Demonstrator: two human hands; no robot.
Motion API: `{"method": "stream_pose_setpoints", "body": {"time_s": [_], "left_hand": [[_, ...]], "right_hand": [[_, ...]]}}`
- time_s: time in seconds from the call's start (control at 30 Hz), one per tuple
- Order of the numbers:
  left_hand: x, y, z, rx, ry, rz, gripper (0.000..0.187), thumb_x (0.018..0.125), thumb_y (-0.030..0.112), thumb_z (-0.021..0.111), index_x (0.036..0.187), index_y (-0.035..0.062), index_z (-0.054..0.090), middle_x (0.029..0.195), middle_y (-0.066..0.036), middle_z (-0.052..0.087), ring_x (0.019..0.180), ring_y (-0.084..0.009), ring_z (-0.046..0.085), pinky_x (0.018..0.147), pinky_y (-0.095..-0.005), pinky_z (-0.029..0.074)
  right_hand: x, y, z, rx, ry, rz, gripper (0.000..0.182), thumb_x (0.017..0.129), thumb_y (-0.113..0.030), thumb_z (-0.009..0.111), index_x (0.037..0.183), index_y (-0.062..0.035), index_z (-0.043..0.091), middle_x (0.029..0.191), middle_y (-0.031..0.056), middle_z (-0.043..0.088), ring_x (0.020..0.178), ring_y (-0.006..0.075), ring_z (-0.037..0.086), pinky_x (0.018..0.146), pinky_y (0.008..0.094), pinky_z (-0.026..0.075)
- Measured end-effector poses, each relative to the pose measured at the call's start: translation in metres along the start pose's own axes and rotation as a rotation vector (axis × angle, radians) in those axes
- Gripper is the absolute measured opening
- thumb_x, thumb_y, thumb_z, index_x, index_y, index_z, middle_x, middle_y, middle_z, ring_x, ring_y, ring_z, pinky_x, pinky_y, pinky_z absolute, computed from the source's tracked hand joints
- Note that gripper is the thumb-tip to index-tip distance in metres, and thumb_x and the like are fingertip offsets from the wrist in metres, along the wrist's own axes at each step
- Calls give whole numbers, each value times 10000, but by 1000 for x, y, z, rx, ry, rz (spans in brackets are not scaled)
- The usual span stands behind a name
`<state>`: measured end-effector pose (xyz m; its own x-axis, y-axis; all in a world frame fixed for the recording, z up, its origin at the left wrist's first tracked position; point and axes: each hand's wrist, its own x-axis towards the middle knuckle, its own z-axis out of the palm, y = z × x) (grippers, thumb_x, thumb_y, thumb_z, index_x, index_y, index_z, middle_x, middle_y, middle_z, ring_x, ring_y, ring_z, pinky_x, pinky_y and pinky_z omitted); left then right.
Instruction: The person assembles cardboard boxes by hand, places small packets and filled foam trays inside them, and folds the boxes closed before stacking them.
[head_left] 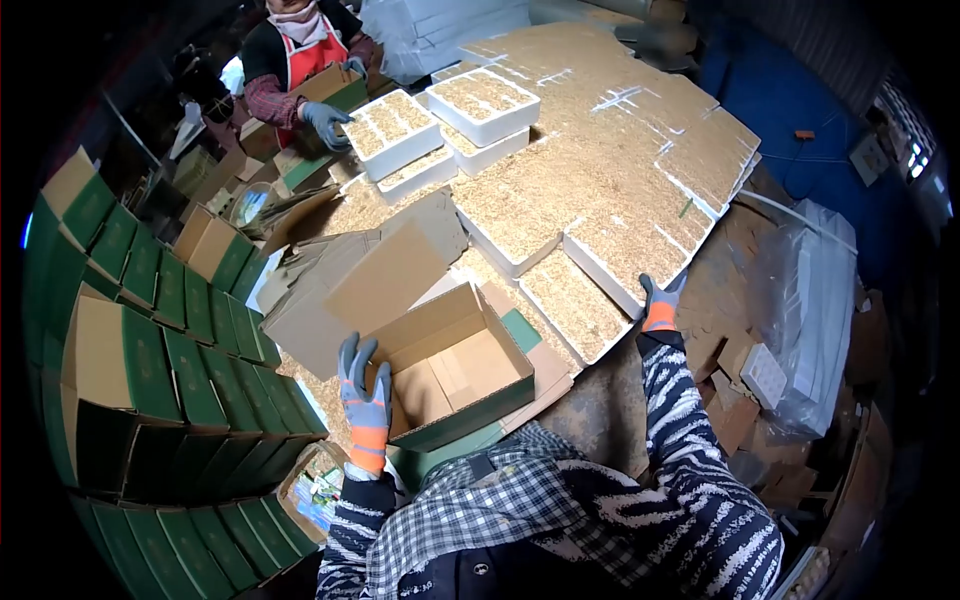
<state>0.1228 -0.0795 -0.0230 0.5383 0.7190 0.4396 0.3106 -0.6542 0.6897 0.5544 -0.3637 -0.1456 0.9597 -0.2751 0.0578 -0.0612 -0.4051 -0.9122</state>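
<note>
Filled white tray (603,278): near right edge of the spread; probably light, brittle, prone to spilling, best taken under both ends.
Open green carton (480,408): in front of the wearer; stiff yet crushable, best held by opposite walls.
Left hand (366,405): spread wide beside the carton.
Right hand (660,308): at the tray's corner; I cannot tell whether it grips.
Count: one open carton up front, two stacks (408,153) of two trays, two gloved hands.

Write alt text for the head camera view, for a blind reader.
Gloved right hand at the edge of a white tray of crumbly tan material; gloved left hand raised beside an open cardboard box. Beyond, a co-worker in a red apron; green boxes stacked at left.
</note>
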Motion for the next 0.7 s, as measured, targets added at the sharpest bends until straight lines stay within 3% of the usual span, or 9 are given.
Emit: {"method": "stream_pose_setpoints", "body": {"time_s": [0.07,0.23,0.3,0.37,0.4,0.43,0.53,0.57,0.7], "left_hand": [[-7,-25,3,-22,5,-77,449,853,122,654,1292,92,562,1410,-184,451,1309,-354,423,1084,-404,346],[-21,-72,10,-280,-99,-392,533,891,191,630,1376,33,476,1429,-154,454,1370,-300,362,1127,-379,290],[-25,-82,13,-320,-110,-417,556,905,210,619,1395,12,448,1445,-165,439,1371,-284,366,1129,-366,290],[-25,-81,14,-350,-82,-411,554,917,227,607,1396,1,441,1448,-172,434,1368,-286,370,1129,-361,291],[-23,-79,16,-389,-72,-377,555,930,243,595,1396,-11,434,1451,-180,429,1365,-288,374,1128,-357,291],[-24,-80,21,-401,-43,-377,550,946,258,576,1397,-19,426,1451,-187,427,1358,-291,382,1126,-355,295],[-22,-75,25,-428,4,-386,541,983,286,524,1398,-41,406,1448,-199,420,1342,-296,396,1124,-352,296],[-24,-83,30,-429,37,-364,551,985,301,520,1398,-45,403,1447,-203,418,1339,-300,397,1124,-350,294],[-30,-98,46,-421,126,-304,600,980,356,526,1403,-48,393,1446,-214,410,1334,-306,396,1125,-348,287]], "right_hand": [[11,17,-7,151,-15,-232,1109,593,-105,889,1507,-67,262,1468,202,392,1318,297,421,1066,376,362],[-13,-29,-66,743,-353,213,898,779,90,661,1525,-190,247,1289,203,556,1170,320,542,877,428,469],[-26,-60,-93,592,-605,-210,868,744,54,684,1500,-170,321,1363,180,508,1221,306,519,966,412,452],[-50,-111,-110,516,-831,-396,753,781,-35,669,1470,-99,373,1426,158,454,1268,286,489,1024,392,425],[-68,-148,-109,692,-923,-139,691,809,-91,659,1449,-58,402,1466,150,417,1295,278,469,1050,381,408],[-76,-160,-105,608,-922,-284,630,825,-40,583,1425,-7,394,1354,167,516,1227,276,526,1009,357,447],[-116,-220,-95,535,-1106,-379,732,782,-50,643,1452,4,351,1354,186,522,1208,261,542,1008,353,442],[-125,-225,-83,567,-1151,-215,796,749,-34,693,1460,1,337,1336,194,536,1184,249,557,993,354,453],[-177,-249,-43,340,-1329,-189,991,651,1,828,1495,-98,319,1330,193,524,1106,236,596,891,328,520]]}}
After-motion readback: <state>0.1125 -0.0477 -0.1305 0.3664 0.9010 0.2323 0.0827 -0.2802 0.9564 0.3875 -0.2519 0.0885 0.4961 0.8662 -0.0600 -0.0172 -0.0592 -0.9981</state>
